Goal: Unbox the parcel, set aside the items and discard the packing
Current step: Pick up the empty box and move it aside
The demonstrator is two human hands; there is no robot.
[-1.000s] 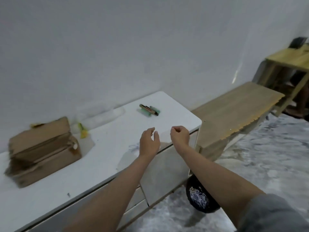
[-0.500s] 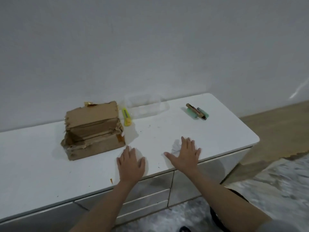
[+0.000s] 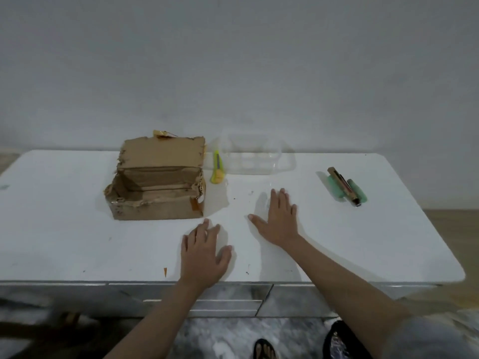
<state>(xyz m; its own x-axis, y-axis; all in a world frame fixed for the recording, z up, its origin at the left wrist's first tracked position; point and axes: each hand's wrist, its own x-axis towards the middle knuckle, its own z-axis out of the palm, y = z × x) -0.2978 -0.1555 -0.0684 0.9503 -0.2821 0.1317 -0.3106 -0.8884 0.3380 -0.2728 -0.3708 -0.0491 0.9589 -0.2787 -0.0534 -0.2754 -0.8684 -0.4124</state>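
From the head camera, the left hand and right hand lie flat, fingers spread wide, holding nothing, on the white cabinet top. The opened cardboard box sits left of the hands near the wall, its torn flap up. Just right of it lies a yellow utility knife, then a clear plastic tray. Far right lie green sticks with a brown pen-like item. Nothing lies between hands and box.
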